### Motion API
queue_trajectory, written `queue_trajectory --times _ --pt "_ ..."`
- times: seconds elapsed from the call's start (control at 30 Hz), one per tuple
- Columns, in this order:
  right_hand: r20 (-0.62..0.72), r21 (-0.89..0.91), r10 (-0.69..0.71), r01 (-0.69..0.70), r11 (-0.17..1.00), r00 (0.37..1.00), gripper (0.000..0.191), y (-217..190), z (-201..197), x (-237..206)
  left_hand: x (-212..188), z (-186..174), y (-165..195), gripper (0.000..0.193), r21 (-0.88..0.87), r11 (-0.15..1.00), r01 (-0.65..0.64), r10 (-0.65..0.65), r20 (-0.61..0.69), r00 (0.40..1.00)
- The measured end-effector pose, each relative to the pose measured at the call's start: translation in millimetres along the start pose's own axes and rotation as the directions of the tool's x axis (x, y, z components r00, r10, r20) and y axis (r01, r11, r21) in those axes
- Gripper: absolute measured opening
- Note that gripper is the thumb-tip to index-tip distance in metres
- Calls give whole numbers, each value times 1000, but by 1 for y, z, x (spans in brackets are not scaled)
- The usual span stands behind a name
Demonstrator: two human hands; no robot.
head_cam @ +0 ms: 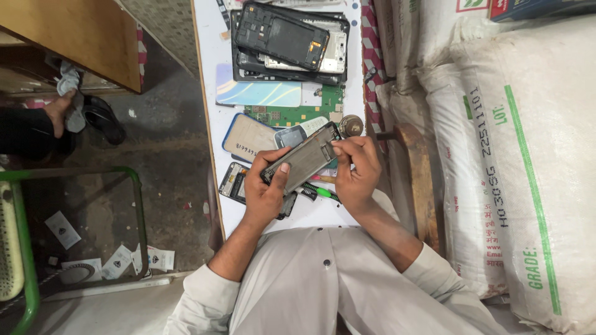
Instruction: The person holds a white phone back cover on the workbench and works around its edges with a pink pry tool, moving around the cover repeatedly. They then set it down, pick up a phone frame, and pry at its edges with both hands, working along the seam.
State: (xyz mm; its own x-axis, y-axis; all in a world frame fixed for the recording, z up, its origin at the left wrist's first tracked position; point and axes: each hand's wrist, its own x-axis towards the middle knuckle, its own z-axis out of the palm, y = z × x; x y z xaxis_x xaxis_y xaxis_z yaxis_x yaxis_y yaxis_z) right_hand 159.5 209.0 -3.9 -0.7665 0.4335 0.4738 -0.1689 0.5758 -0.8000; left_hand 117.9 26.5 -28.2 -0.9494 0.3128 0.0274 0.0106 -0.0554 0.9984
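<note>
At the centre of the frame, a person in a pale buttoned shirt [323, 279] holds an opened phone body [303, 159], a grey, rectangular frame tilted from lower left to upper right, above a narrow white table [208, 68]. The left hand [266, 186] is wrapped around the lower end of the phone body, thumb laid across its face and fingers curled behind it, clamped firmly. The right hand [356, 170] closes on the upper right end, its fingertips [338, 149] pinched together at the corner of the frame.

Just beneath the hands, on the table, lie a green-handled tool [323, 192], partly hidden by the right hand, and a dark phone part [233, 182] at the left edge. Above the hands, toward the middle of the frame, sit a beige phone back in a blue rim [248, 136], a green circuit board [292, 113] and a pale blue rear cover [257, 93]. A small round metal object [351, 125] rests near the right fingertips. At the top centre, a stack of dark phone frames [288, 40] is piled up.

Large white woven sacks [515, 155] with green and red markings fill the right side. At the left, a green metal frame [25, 236] stands over a grey floor strewn with paper scraps [62, 229], and another person's bare foot [59, 111] rests beside a black sandal [102, 118] at the upper left.
</note>
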Motion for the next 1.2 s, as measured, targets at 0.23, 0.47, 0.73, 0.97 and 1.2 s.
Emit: queue_trajectory --times 0.23,0.47,0.73,0.97,1.2 --pt "28 -5 -17 17 1000 999 6 3 0 -4 -1 0 -4 25 52 998 -25 25 -14 1000" --pt "-17 7 -33 33 999 999 10 1 3 5 10 1 3 25 34 999 -30 31 -19 999" --pt "-16 9 -20 20 1000 1000 9 -14 0 5 7 3 16 25 -89 996 -21 19 -29 999" --pt "-41 51 9 -7 999 999 8 -16 -1 4 6 3 26 24 -73 997 -11 8 -42 999" --pt "-33 18 4 -4 1000 999 7 -19 2 4 9 0 26 23 -47 998 29 -32 -58 998"
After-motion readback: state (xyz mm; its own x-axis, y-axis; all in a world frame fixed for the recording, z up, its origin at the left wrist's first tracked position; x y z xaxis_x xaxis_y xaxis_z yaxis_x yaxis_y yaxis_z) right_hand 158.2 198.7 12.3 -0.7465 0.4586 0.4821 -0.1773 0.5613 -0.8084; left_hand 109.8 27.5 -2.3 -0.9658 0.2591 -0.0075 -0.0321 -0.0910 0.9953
